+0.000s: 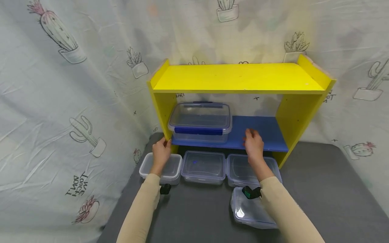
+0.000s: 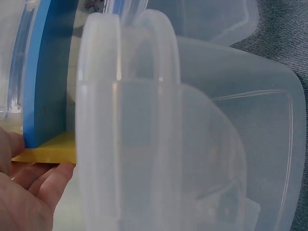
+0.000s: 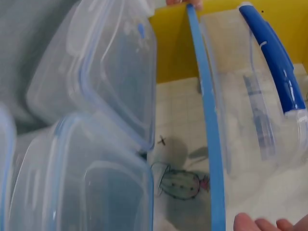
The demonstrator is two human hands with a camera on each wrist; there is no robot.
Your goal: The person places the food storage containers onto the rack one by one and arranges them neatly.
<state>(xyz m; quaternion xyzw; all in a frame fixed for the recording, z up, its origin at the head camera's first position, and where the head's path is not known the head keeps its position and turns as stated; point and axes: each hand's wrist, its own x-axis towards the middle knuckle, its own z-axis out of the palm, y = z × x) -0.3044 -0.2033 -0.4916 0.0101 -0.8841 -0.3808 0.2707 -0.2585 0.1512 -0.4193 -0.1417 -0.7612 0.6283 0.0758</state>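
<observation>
A yellow shelf unit (image 1: 231,77) with a blue board (image 1: 265,130) stands at the back. My left hand (image 1: 161,153) grips the front edge of its left yellow side panel (image 2: 50,153), thumb on one face and fingers on the other. On the left of the board rests a clear lidded food container (image 1: 202,118) with blue clips (image 3: 272,60). My right hand (image 1: 254,145) hovers by the board's front edge, right of that container, its fingers loosely bent and holding nothing. Only its fingertips (image 3: 245,224) show in the right wrist view.
In front of the shelf, a white-rimmed container (image 1: 174,165) and two clear containers (image 1: 205,165) stand in a row on the grey tabletop (image 1: 194,212). Another clear container (image 1: 250,209) lies nearer, under the right forearm. A cactus-print curtain (image 1: 121,101) hangs behind and to the left.
</observation>
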